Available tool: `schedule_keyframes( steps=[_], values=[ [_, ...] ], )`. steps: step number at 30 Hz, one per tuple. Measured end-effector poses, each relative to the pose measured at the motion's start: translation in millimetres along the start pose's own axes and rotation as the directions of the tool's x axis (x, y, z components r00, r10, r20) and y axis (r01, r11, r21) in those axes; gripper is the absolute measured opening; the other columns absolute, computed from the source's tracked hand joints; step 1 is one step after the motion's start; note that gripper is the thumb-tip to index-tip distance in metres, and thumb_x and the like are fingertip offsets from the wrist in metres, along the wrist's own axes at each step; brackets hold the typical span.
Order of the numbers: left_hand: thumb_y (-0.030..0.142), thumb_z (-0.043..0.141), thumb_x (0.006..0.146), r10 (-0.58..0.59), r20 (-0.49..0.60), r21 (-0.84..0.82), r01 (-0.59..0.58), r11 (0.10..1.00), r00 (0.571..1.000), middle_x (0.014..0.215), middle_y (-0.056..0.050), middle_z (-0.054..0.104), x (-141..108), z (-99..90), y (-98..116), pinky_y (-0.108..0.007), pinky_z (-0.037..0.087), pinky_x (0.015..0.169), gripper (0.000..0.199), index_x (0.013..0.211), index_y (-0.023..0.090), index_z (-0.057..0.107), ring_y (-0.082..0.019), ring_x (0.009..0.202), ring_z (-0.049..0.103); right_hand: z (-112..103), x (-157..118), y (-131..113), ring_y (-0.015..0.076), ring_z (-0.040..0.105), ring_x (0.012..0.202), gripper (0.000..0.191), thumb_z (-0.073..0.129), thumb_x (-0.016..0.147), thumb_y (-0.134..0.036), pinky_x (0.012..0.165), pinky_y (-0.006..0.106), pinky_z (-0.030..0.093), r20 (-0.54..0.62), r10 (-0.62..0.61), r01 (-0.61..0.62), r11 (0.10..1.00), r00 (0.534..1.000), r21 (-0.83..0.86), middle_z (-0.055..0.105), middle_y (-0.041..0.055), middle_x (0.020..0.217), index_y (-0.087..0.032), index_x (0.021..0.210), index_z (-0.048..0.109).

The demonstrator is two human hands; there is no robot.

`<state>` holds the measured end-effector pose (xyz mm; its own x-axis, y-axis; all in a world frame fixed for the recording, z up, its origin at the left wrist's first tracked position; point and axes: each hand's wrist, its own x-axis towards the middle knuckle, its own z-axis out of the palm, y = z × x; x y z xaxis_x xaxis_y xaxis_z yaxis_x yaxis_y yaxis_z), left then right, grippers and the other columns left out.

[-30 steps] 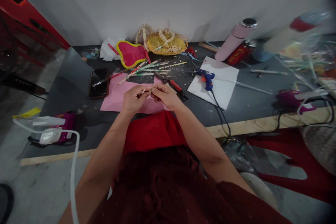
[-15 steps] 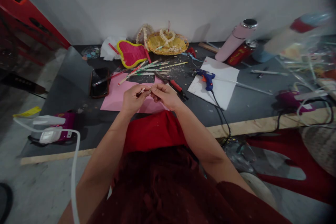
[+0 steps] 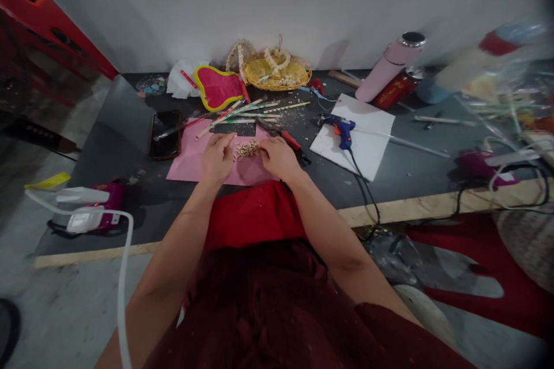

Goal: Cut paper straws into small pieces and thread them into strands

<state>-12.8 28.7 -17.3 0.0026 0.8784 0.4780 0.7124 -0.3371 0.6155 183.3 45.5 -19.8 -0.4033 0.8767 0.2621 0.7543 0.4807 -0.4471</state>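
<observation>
A pile of small pale pieces (image 3: 247, 150) lies on the pink paper (image 3: 188, 155) between my two hands. My left hand (image 3: 218, 155) rests on the paper just left of the pile, its fingers slightly apart and holding nothing visible. On the right side of the pile, the fingertips of my right hand (image 3: 277, 155) are pressed together at its edge; whatever they hold is too small to make out. Behind the hands are several patterned paper straws (image 3: 246, 112) and red-handled pliers (image 3: 291, 140).
A blue glue gun (image 3: 344, 130) lies on a white board (image 3: 376, 153) to the right. The phone (image 3: 164, 135) is at the left. Farther back stand a yellow basket (image 3: 277, 72), a pink flask (image 3: 389, 66) and a red can (image 3: 398, 87). Power strips sit at both sides.
My hands have moved apart, and the pile of pale pieces now shows between them. My left hand has let go of the small pale piece and opened.
</observation>
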Motion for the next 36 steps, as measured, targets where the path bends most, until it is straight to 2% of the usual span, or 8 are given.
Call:
schedule_keyframes(
  steps=[5, 8, 11, 15, 24, 30, 36],
  values=[
    [0.019, 0.053, 0.087, -0.011, 0.009, 0.017, 0.01, 1.0, 1.0, 0.091, -0.006, 0.067, -1, 0.9, 0, -0.033, 0.051, 0.081, 0.026, 0.106, 0.023, 0.071, -0.019, 0.088, 0.06, 0, 2, 1, 0.0222, 0.057, 0.101, 0.028, 0.043, 0.09, -0.013, 0.098, 0.036, 0.04, 0.054, 0.018, -0.017, 1.0, 0.998, -0.019, 0.067, 0.0114, 0.102, -0.015, 0.098, 0.069],
    [0.018, 0.054, 0.086, -0.016, 0.008, 0.015, 0.016, 1.0, 1.0, 0.092, -0.006, 0.068, -1, -0.1, 1, -0.032, 0.051, 0.079, 0.025, 0.106, 0.023, 0.07, -0.018, 0.085, 0.06, 0, 3, 1, 0.0218, 0.057, 0.105, 0.031, 0.04, 0.092, -0.013, 0.093, 0.033, 0.043, 0.037, 0.068, -0.069, 0.998, 0.997, 0.012, 0.065, 0.0117, 0.108, -0.015, 0.106, 0.068],
    [0.017, 0.054, 0.086, -0.032, 0.023, 0.012, 0.032, 0.999, 0.999, 0.095, -0.007, 0.068, -1, -0.7, 3, -0.032, 0.051, 0.079, 0.026, 0.107, 0.021, 0.069, -0.018, 0.085, 0.06, 2, 2, 0, 0.0213, 0.057, 0.106, 0.034, 0.038, 0.093, -0.014, 0.092, 0.032, 0.043, 0.041, 0.054, -0.054, 0.999, 0.998, -0.009, 0.064, 0.0108, 0.111, -0.017, 0.112, 0.066],
    [0.017, 0.055, 0.086, -0.031, 0.041, 0.011, 0.031, 0.999, 0.999, 0.095, -0.008, 0.067, -1, 0.5, 3, -0.033, 0.051, 0.082, 0.024, 0.104, 0.02, 0.069, -0.02, 0.089, 0.061, 4, 1, -2, 0.0218, 0.058, 0.103, 0.032, 0.039, 0.094, -0.016, 0.091, 0.032, 0.043, 0.084, 0.043, -0.036, 0.996, 0.996, -0.076, 0.064, 0.0106, 0.109, -0.018, 0.111, 0.067],
    [0.015, 0.054, 0.085, 0.0, 0.068, -0.001, 0.001, 1.0, 0.998, 0.094, -0.007, 0.068, -2, 3.2, 3, -0.034, 0.052, 0.081, 0.024, 0.101, 0.021, 0.07, -0.02, 0.09, 0.062, 7, 5, -3, 0.0231, 0.059, 0.102, 0.033, 0.039, 0.094, -0.015, 0.088, 0.033, 0.044, 0.092, 0.066, -0.052, 0.987, 0.994, -0.151, 0.064, 0.0112, 0.111, -0.021, 0.113, 0.065],
    [0.015, 0.055, 0.084, -0.006, 0.07, 0.0, 0.006, 1.0, 0.998, 0.094, -0.007, 0.068, -2, 4.4, 2, -0.033, 0.051, 0.079, 0.024, 0.102, 0.021, 0.071, -0.019, 0.088, 0.062, 5, 7, -6, 0.0227, 0.061, 0.098, 0.029, 0.043, 0.094, -0.02, 0.081, 0.033, 0.046, 0.067, 0.134, -0.127, 0.986, 0.989, -0.11, 0.067, 0.0103, 0.108, -0.021, 0.11, 0.067],
    [0.016, 0.055, 0.085, -0.007, 0.075, -0.007, 0.007, 1.0, 0.997, 0.096, -0.008, 0.069, -2, 6.1, 0, -0.033, 0.051, 0.08, 0.023, 0.101, 0.02, 0.071, -0.02, 0.09, 0.063, 0, 8, -9, 0.0236, 0.061, 0.099, 0.023, 0.048, 0.093, -0.022, 0.082, 0.032, 0.046, 0.108, 0.138, -0.127, 0.987, 0.985, -0.096, 0.068, 0.0108, 0.107, -0.02, 0.104, 0.068]
  ],
)
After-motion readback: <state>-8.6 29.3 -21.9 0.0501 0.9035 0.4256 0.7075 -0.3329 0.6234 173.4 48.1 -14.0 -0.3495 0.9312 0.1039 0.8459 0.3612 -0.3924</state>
